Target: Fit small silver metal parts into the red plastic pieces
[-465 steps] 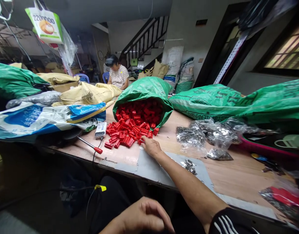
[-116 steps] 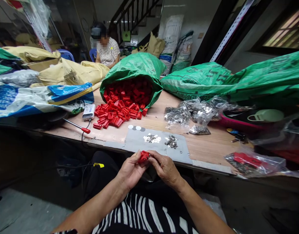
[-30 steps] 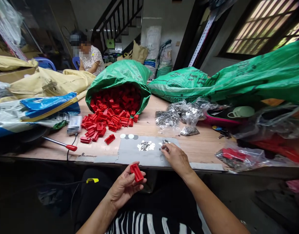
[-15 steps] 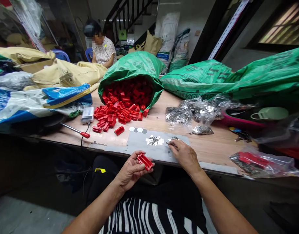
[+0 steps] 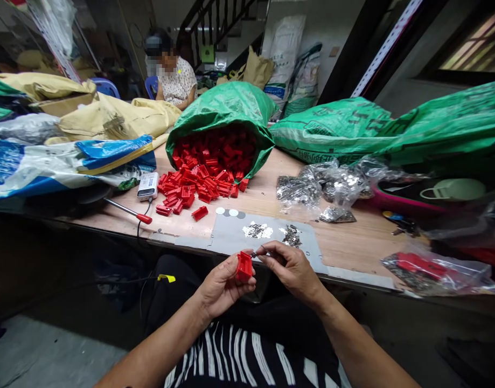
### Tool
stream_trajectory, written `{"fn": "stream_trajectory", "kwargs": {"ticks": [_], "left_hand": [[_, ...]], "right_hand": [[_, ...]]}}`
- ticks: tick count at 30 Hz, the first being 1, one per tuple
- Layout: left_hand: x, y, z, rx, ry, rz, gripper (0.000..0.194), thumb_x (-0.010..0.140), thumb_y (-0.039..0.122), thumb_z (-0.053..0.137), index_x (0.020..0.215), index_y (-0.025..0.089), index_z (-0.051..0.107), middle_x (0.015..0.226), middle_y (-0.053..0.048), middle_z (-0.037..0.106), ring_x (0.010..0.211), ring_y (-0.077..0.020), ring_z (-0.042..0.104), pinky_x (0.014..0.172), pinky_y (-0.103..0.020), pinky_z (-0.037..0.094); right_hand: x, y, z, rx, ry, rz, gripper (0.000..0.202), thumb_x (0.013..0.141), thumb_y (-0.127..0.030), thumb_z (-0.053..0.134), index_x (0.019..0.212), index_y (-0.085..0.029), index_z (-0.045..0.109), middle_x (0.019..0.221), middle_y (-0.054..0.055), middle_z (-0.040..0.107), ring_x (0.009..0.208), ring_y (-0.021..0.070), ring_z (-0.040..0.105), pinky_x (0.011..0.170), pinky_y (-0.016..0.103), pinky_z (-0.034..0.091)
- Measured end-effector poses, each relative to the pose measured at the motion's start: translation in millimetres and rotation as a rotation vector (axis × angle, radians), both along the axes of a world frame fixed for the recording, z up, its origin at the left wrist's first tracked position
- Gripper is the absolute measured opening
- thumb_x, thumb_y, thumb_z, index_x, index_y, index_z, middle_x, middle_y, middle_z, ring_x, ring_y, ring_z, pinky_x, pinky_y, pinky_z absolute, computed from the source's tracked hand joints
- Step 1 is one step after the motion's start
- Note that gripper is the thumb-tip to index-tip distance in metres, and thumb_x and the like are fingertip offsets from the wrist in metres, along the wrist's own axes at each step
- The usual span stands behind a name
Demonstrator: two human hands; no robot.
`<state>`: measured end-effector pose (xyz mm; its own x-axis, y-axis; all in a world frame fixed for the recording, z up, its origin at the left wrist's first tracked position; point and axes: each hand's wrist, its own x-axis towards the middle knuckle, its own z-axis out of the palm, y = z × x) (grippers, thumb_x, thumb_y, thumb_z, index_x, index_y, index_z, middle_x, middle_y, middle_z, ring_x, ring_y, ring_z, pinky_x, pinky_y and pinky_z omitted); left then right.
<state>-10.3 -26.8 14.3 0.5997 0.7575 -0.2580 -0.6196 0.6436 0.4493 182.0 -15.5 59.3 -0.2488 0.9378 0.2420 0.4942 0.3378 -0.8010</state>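
Note:
My left hand [image 5: 227, 283] holds a small red plastic case [image 5: 244, 267], its hollow side facing up, at the table's front edge. Close to the case's upper right, my right hand [image 5: 290, 267] pinches a small dark metal piece [image 5: 254, 255] between thumb and fingertips. Beyond the hands a grey mat [image 5: 231, 237] bears a pile of shiny metal pieces [image 5: 257, 230] and, to its right, a pile of darker metal pieces [image 5: 291, 236]. Red cases [image 5: 186, 188] spill out of a green sack [image 5: 227, 105] behind.
A red-handled tool [image 5: 144, 218] and a white device [image 5: 147, 186] with a cable lie at the left. Clear bags of metal parts [image 5: 298, 191] are at the right, with a green cup [image 5: 453, 189] farther over. Another person [image 5: 176, 81] sits across the table.
My right hand has moved left from the darker pile to the red case, bringing a small metal piece. The red case has turned more upright in my left hand.

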Motion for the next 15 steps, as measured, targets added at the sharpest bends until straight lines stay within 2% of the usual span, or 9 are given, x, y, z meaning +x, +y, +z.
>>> {"fn": "stream_trajectory", "kwargs": {"ticks": [6, 15], "left_hand": [[3.2, -2.8, -0.2, -0.042, -0.016, -0.03, 0.021, 0.089, 0.028, 0.058, 0.103, 0.012, 0.061, 0.081, -0.007, 0.069, 0.061, -0.0114, 0.067, 0.066, -0.023, 0.054], [6.4, -5.2, -1.8, -0.059, -0.011, -0.038, 0.021, 0.091, 0.029, 0.053, 0.098, 0.011, 0.063, 0.076, -0.007, 0.069, 0.055, -0.0112, 0.065, 0.062, -0.024, 0.054]], "right_hand": [[-6.3, 2.9, 1.5, 0.132, -0.058, 0.19, 0.014, 0.092, -0.023, 0.052, 0.095, -0.021, 0.066, 0.088, 0.006, 0.068, 0.081, 0.0174, 0.064, 0.074, 0.03, 0.052], [2.3, -0.9, -1.2, 0.197, -0.151, 0.274, 0.02, 0.093, -0.019, 0.048, 0.103, -0.021, 0.065, 0.094, 0.006, 0.068, 0.088, 0.0178, 0.064, 0.078, 0.03, 0.053]]}}
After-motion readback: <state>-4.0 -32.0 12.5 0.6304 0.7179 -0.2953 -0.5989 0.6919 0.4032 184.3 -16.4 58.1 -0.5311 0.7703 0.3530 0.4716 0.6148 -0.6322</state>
